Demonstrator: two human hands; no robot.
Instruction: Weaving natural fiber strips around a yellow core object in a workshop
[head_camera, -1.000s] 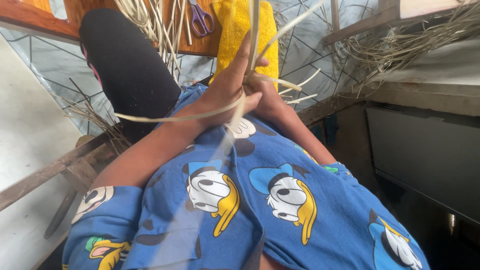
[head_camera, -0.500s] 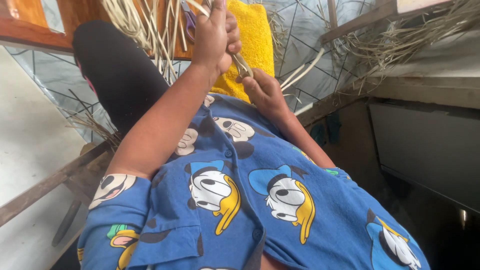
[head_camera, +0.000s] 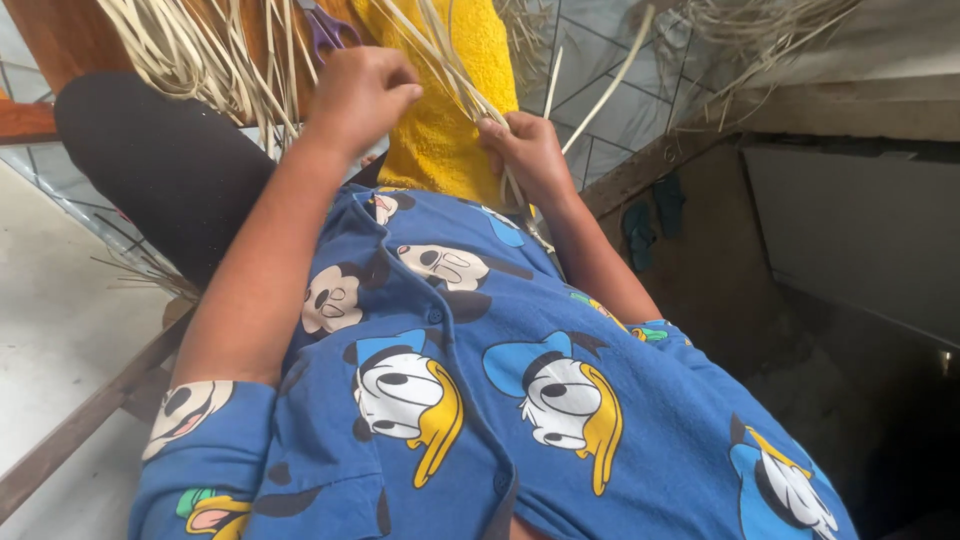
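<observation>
My left hand (head_camera: 360, 95) is closed in a fist around thin pale straw strips (head_camera: 200, 50) that fan out toward the top left. Close beside it, my right hand (head_camera: 528, 155) pinches a bundle of the same strips (head_camera: 455, 75) where they run down over a yellow cloth (head_camera: 440, 150). The two hands are a short gap apart, above my blue cartoon-print shirt (head_camera: 470, 380). My black-clad knee (head_camera: 165, 165) lies under the left forearm.
Purple-handled scissors (head_camera: 325, 25) lie among the strips at the top. More loose straw (head_camera: 760, 30) hangs over a ledge at the top right. A wooden bar (head_camera: 80, 420) crosses the pale floor at the left. A dark recess (head_camera: 850, 300) drops away at the right.
My left hand rose from beside the right hand up into the strips, then came down a little. The right hand stayed on the bundle by the yellow cloth.
</observation>
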